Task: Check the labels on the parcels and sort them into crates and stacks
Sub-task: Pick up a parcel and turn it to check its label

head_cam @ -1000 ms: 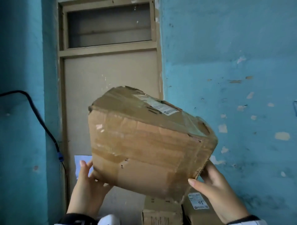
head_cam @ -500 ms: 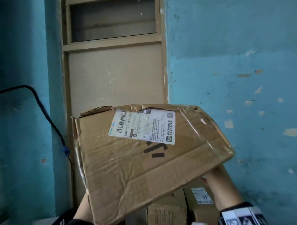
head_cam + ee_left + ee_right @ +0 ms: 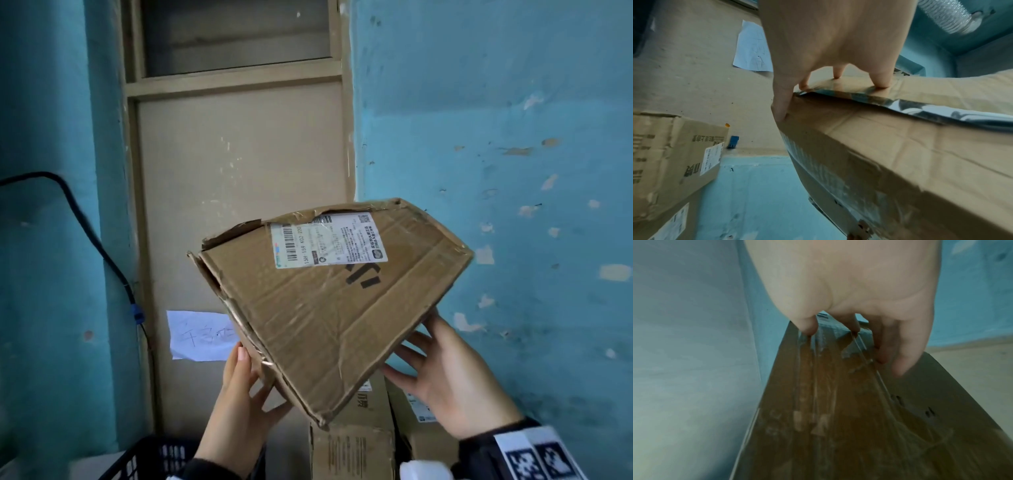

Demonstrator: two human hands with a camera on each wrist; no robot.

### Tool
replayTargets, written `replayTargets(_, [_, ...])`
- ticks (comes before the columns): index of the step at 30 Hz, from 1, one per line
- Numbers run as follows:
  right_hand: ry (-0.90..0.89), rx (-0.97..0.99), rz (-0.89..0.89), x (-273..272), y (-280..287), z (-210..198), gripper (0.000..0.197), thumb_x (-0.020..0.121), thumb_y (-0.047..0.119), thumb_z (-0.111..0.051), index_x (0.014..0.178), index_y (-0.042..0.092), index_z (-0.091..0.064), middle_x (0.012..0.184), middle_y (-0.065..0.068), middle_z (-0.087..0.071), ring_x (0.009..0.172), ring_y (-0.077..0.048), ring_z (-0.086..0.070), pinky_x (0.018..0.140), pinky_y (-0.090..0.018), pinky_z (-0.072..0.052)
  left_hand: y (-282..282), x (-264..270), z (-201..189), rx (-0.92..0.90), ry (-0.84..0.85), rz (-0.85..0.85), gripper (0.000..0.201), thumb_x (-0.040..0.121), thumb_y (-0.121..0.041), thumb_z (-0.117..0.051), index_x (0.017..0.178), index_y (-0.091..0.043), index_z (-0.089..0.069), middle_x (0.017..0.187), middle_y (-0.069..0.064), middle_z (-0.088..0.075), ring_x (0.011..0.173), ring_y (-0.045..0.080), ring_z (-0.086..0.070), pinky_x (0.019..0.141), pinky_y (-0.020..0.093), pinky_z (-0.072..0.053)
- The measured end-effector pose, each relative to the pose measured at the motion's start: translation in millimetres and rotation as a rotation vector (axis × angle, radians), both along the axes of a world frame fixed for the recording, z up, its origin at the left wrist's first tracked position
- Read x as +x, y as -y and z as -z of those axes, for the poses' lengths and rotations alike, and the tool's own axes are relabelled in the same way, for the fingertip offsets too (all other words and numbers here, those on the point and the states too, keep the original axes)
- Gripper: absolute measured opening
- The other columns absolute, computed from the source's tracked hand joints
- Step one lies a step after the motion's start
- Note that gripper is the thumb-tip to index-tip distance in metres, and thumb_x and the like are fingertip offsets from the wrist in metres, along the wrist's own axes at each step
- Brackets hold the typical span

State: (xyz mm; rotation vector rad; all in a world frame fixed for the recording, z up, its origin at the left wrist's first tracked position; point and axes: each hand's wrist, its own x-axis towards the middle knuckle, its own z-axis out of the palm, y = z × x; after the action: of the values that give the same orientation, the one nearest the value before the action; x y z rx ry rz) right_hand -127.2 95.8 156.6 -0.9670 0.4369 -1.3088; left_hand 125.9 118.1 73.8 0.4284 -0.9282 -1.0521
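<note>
I hold a worn cardboard parcel (image 3: 325, 318) in the air in front of a beige door, tilted with one corner pointing down. Its white shipping label (image 3: 327, 240) with barcodes faces me near the top edge, above black printed marks. My left hand (image 3: 253, 380) grips the lower left side, thumb on the corner edge and fingertips on the taped face (image 3: 838, 84). My right hand (image 3: 411, 356) holds the right side, with spread fingers on the taped side (image 3: 818, 386) and the thumb over the edge.
Below the parcel stand stacked cardboard boxes (image 3: 352, 448), and a labelled one (image 3: 418, 418) is beside them. A dark plastic crate (image 3: 150, 455) shows at the bottom left. A handwritten paper note (image 3: 202, 335) is stuck on the door. A black cable (image 3: 102, 253) runs down the blue wall.
The parcel has been turned from its taped side to the labelled face, then rotated so a corner points down. Both hands have shifted to its lower edges.
</note>
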Motion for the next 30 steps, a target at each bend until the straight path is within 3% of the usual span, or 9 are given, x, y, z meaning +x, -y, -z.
replayTargets(2, [-0.004,-0.01,0.003,-2.3,0.5,-3.4,0.033,0.099,0.044,-0.046,0.125,0.034,-0.063,0.118,-0.009,-0.067,0.113,-0.024,-0.063,0.084,-0.047,-0.055,5.0,-15.1,-20.5,0.079,0.04,-0.022,0.071,0.071,-0.052,-0.078,0.114,-0.067,-0.025,0.055,-0.007,-0.052,0.047,0.008,-0.051,0.043,0.027,-0.047])
replayTargets(4, [0.04,-0.058,-0.038,-4.0,-0.9,-1.3,0.046,0.086,0.053,-0.06,0.126,0.029,-0.063,0.116,-0.009,-0.068,0.11,-0.023,-0.066,0.082,-0.045,-0.057,2.9,-21.4,-24.0,0.106,0.041,-0.051,0.019,0.096,-0.047,-0.051,0.11,-0.034,-0.052,0.059,-0.004,-0.054,0.051,0.01,-0.052,0.045,0.027,-0.048])
replayTargets(7, [0.127,-0.105,-0.136,-6.8,1.7,5.2,0.091,0.047,0.062,-0.088,0.125,0.021,-0.064,0.114,-0.01,-0.068,0.107,-0.026,-0.068,0.087,-0.049,-0.056,4.4,-22.3,-25.3,0.2,0.002,-0.129,0.033,0.102,-0.044,-0.042,0.123,-0.023,-0.055,0.092,0.004,-0.07,0.085,0.021,-0.065,0.062,0.041,-0.058])
replayTargets(10, [0.041,-0.162,-0.162,-4.8,0.9,8.7,0.093,0.039,0.064,-0.09,0.12,0.026,-0.066,0.119,-0.007,-0.068,0.114,-0.028,-0.064,0.093,-0.057,-0.05,0.6,-23.5,-25.8,0.232,0.027,-0.143,0.036,0.094,-0.051,-0.047,0.128,-0.038,-0.053,0.123,0.002,-0.067,0.117,0.024,-0.061,0.091,0.058,-0.052])
replayTargets(18, [-0.015,-0.131,-0.092,6.5,-2.0,16.4,0.08,0.04,0.039,-0.096,0.111,0.022,-0.064,0.113,-0.009,-0.07,0.093,-0.022,-0.071,0.071,-0.046,-0.059,-2.6,-18.0,-15.8,0.189,0.122,-0.165,0.05,0.086,-0.055,-0.05,0.136,-0.049,-0.044,0.124,-0.002,-0.067,0.121,0.025,-0.059,0.102,0.061,-0.042])
replayTargets(22, [0.019,-0.119,-0.119,4.4,-3.6,23.7,0.105,0.027,0.034,-0.1,0.123,0.012,-0.061,0.117,-0.019,-0.068,0.094,-0.03,-0.071,0.065,-0.039,-0.059,-7.9,0.7,-24.2,0.249,-0.041,-0.106,0.072,0.077,-0.073,-0.045,0.138,-0.036,-0.049,0.127,0.011,-0.063,0.111,0.034,-0.062,0.095,0.063,-0.045])
replayTargets(25, [0.017,-0.116,-0.127,4.2,-4.1,29.8,0.108,0.028,0.031,-0.1,0.126,0.009,-0.059,0.119,-0.022,-0.067,0.096,-0.033,-0.071,0.065,-0.037,-0.059,-14.4,16.8,-35.4,0.266,-0.116,-0.101,0.08,0.085,-0.076,-0.044,0.142,-0.02,-0.048,0.139,0.022,-0.054,0.125,0.046,-0.053,0.101,0.071,-0.036])
replayTargets(27, [0.015,-0.138,-0.144,7.2,-4.5,33.8,0.103,0.029,0.03,-0.1,0.123,0.011,-0.062,0.116,-0.021,-0.068,0.096,-0.034,-0.071,0.067,-0.038,-0.059,-18.4,21.2,-42.0,0.225,-0.1,-0.148,0.065,0.099,-0.061,-0.034,0.13,-0.009,-0.057,0.128,0.023,-0.062,0.118,0.04,-0.06,0.097,0.061,-0.047])
replayTargets(30, [0.01,-0.205,-0.156,15.3,-5.8,37.1,0.083,0.031,0.029,-0.1,0.108,0.018,-0.071,0.113,-0.018,-0.07,0.097,-0.032,-0.071,0.07,-0.036,-0.059,-28.1,22.5,-52.2,0.16,0.057,-0.201,0.032,0.105,-0.022,-0.034,0.087,-0.008,-0.057,0.082,0.011,-0.063,0.072,0.021,-0.066,0.064,0.027,-0.056])
